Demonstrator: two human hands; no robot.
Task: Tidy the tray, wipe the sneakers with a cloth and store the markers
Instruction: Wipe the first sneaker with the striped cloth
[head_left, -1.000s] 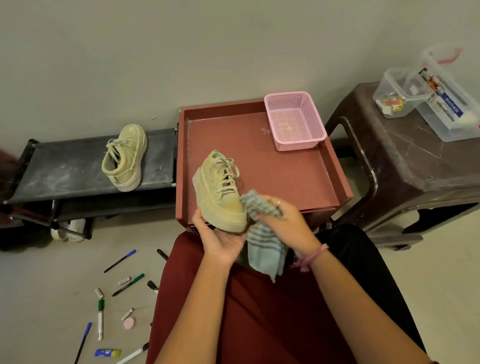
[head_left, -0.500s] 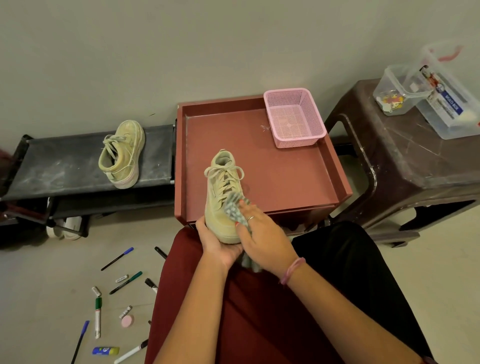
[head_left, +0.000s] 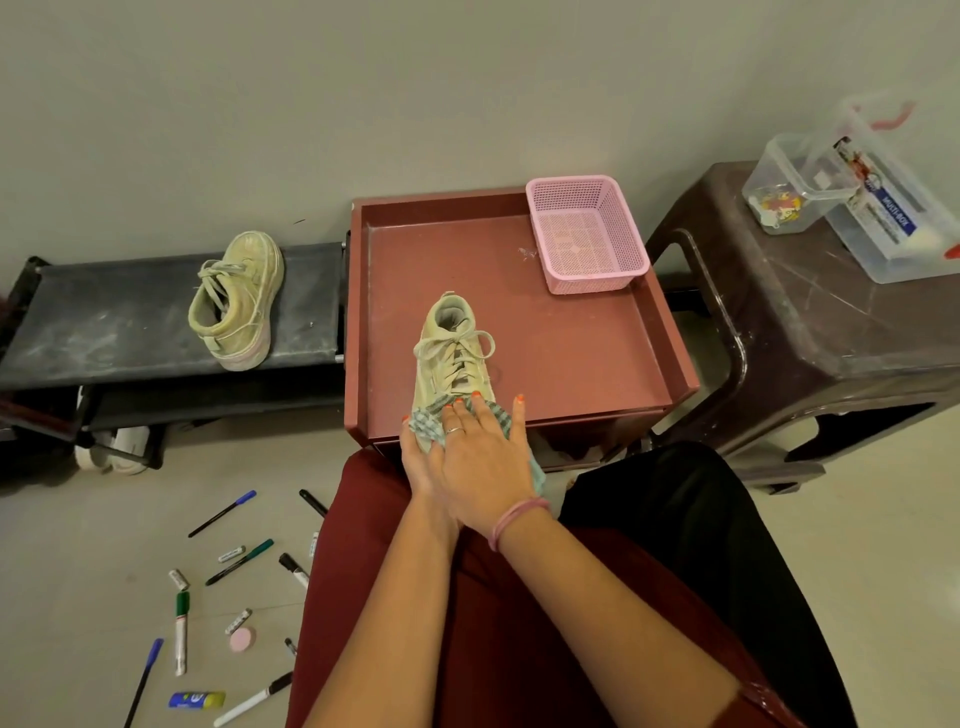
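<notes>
Now, sneaker (head_left: 453, 364) toe under cloth (head_left: 430, 422), right hand (head_left: 480, 457) flat atop, left hand (head_left: 415, 460) gripping beneath.

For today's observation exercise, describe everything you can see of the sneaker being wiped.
The sneaker is pale yellow-green, canvas-like, with a thick sole, off-white laces tied in a bow and a grubby look. It sits upright over the near edge of the red tray, heel away from the person. The left hand holds its toe end; the right hand, fingers straight, presses a checked cloth on the toe.
</notes>
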